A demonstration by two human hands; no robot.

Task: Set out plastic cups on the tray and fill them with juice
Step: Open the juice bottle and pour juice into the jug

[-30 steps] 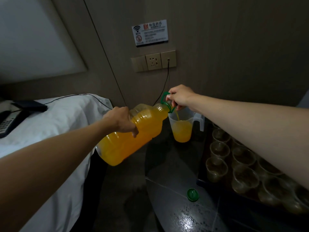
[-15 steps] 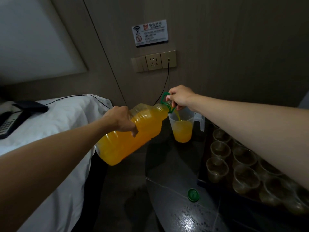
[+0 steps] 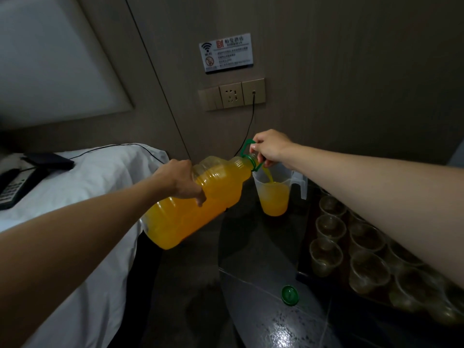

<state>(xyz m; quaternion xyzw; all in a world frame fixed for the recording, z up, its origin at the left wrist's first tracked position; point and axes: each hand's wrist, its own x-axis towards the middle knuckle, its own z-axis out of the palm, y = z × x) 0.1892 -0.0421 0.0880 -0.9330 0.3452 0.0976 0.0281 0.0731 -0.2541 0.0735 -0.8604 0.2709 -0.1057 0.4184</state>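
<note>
1. We tilt the juice bottle (image 3: 198, 199), neck toward the jug (image 3: 275, 194), left hand (image 3: 179, 180) clasping its body, right hand (image 3: 270, 146) pinching the green handle (image 3: 247, 149).
2. Empty cups (image 3: 329, 226) wait on the tray (image 3: 305, 270) right of the jug, nearer our right arm.

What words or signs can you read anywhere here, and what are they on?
"Wi-Fi", under a fan-shaped signal symbol: wall sign.
"BD" red logo: same sign; the Chinese characters and Latin word beside it are too blurred.
Red no-smoking circle: same sign; the small lines beside it are unreadable.
Phone keys: too dark to read.
Juice bottle: no label visible.
</note>
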